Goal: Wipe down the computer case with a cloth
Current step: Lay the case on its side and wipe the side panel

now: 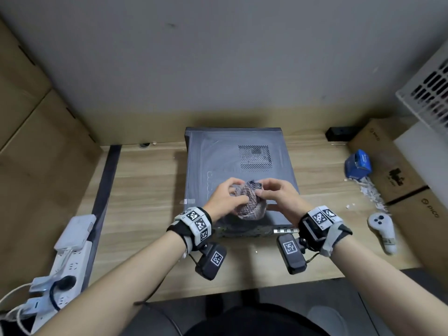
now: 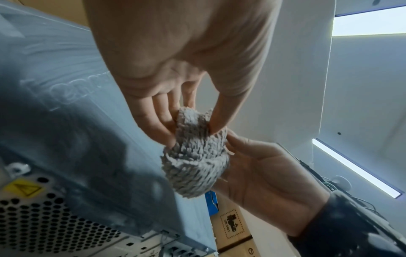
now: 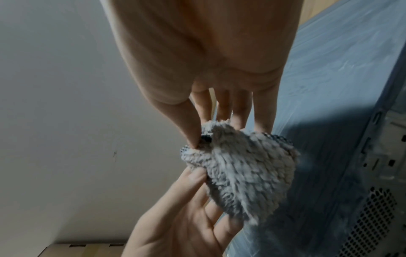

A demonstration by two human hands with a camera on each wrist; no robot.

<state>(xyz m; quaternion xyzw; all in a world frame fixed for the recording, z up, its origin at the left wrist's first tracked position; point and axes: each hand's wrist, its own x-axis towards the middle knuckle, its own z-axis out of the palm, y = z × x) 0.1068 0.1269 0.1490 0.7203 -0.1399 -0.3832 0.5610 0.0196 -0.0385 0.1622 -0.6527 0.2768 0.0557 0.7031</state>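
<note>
A grey computer case (image 1: pixel 232 156) lies flat on the wooden desk (image 1: pixel 145 180), its dusty side panel up with a vent grille (image 1: pixel 255 158) near the back. Above its near half both hands hold a bunched grey fluffy cloth (image 1: pixel 251 202). My left hand (image 1: pixel 228 197) pinches the cloth's left side between thumb and fingers. My right hand (image 1: pixel 276 192) pinches its top right edge. In the left wrist view the cloth (image 2: pixel 195 156) hangs between both hands beside the case (image 2: pixel 66 121). The right wrist view shows the cloth (image 3: pixel 241 167) pinched, with the case (image 3: pixel 340 121) to the right.
A white power strip (image 1: pixel 58 270) with plugs lies at the left desk edge. At the right are a white controller (image 1: pixel 384 229), a blue box (image 1: pixel 358 163) with scattered white bits, and cardboard boxes (image 1: pixel 397 170). Cardboard panels (image 1: pixel 36 141) wall in the left side.
</note>
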